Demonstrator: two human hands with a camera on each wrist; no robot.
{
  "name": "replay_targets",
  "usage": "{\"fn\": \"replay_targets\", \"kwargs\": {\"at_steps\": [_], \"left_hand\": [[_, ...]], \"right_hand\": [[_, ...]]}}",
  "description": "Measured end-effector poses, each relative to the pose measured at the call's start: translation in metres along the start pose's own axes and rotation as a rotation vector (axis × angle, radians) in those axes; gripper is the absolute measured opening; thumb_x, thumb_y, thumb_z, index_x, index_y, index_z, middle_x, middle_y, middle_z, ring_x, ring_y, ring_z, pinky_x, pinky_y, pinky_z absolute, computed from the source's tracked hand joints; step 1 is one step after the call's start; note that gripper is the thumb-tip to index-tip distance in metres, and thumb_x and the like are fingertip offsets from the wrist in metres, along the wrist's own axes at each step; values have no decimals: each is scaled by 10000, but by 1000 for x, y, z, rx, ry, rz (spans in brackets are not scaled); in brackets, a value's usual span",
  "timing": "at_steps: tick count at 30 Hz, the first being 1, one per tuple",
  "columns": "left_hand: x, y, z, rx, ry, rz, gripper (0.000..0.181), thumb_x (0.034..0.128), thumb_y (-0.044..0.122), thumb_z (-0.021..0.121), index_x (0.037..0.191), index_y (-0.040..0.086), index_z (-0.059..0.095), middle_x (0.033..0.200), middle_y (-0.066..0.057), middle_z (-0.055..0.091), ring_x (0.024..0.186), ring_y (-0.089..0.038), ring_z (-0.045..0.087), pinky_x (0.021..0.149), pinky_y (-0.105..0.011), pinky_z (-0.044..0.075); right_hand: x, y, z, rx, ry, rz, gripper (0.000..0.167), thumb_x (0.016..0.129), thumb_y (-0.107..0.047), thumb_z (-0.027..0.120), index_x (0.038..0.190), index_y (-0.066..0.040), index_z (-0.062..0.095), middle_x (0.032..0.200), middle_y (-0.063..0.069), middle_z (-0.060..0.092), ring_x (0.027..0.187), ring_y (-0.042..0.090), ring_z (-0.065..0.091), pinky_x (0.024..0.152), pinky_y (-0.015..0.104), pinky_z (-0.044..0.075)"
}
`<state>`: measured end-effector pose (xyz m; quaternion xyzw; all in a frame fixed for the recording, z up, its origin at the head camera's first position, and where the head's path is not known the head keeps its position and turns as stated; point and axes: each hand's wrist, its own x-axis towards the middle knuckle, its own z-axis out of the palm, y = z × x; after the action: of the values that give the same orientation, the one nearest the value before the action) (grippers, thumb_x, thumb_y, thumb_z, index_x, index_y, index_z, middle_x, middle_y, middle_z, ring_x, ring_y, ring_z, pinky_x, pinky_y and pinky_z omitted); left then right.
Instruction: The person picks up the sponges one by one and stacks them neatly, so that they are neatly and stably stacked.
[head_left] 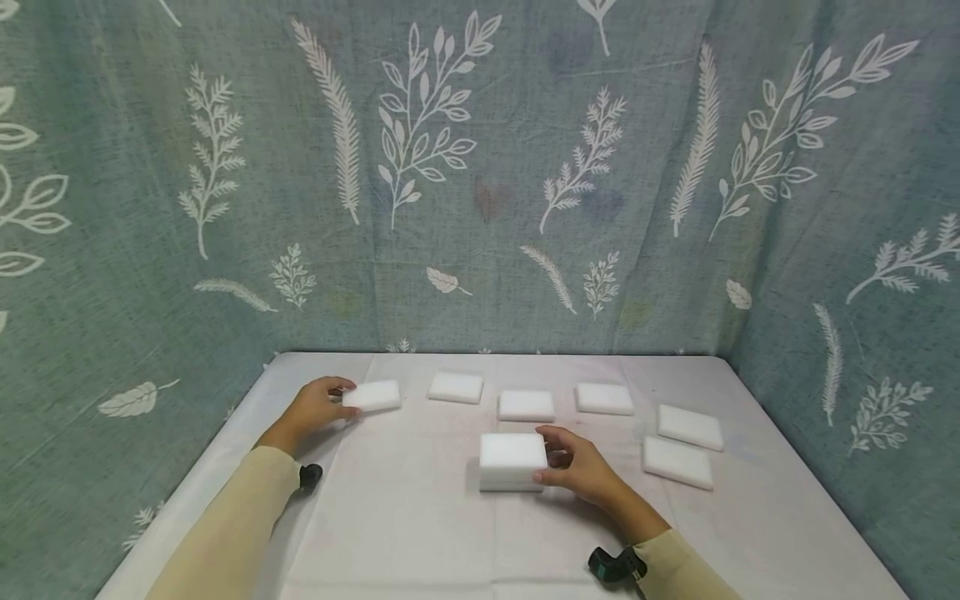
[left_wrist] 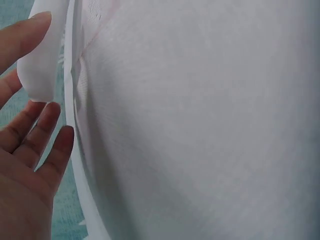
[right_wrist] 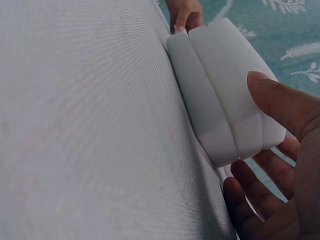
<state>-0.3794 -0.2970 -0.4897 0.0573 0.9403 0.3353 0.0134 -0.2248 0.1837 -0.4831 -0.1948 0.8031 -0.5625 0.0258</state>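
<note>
At the far left of the table in the head view, my left hand [head_left: 313,407] pinches one end of a white sponge [head_left: 377,396]. The left wrist view shows the thumb on one face of that sponge [left_wrist: 42,65], with the lower fingers spread below it. Near the middle stands a stack of white sponges [head_left: 512,461], lying flat on one another. My right hand [head_left: 583,469] grips the stack's right end, thumb at the near side and fingers at the far side. Seams between the stacked sponges [right_wrist: 207,95] show in the right wrist view.
Behind the stack, single white sponges lie in a loose row: one [head_left: 455,387], another [head_left: 527,406] and a third [head_left: 604,398]. Two more sponges [head_left: 677,462] lie close together at the right. A white cloth covers the table [head_left: 405,517]; leaf-patterned curtains [head_left: 480,250] hang around it.
</note>
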Motion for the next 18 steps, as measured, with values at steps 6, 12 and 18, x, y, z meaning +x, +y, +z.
{"fn": "replay_targets", "kwargs": {"at_steps": [6,12,18], "left_hand": [[-4,5,-2,-11,-3,26,664,750,382,844,1289,83,598,1296,-222,532,1153,-406,528,863,-507,497],[-7,12,-1,-16,9,51,627,760,348,844,1277,85,605,1309,-204,520,1118,-413,554,874,-507,500],[-14,22,0,-29,27,94,617,751,347,851,1256,76,624,1318,-179,527,1150,-386,536,927,-505,478]], "right_hand": [[0,0,0,-9,4,2,714,766,-61,828,1373,61,471,1147,201,606,936,329,633,882,560,483],[0,0,0,10,3,11,718,766,-50,824,1377,66,465,1152,213,601,953,352,629,892,576,472],[0,0,0,14,-7,4,712,770,-48,819,1374,74,463,1154,217,601,956,349,629,895,573,472]]}}
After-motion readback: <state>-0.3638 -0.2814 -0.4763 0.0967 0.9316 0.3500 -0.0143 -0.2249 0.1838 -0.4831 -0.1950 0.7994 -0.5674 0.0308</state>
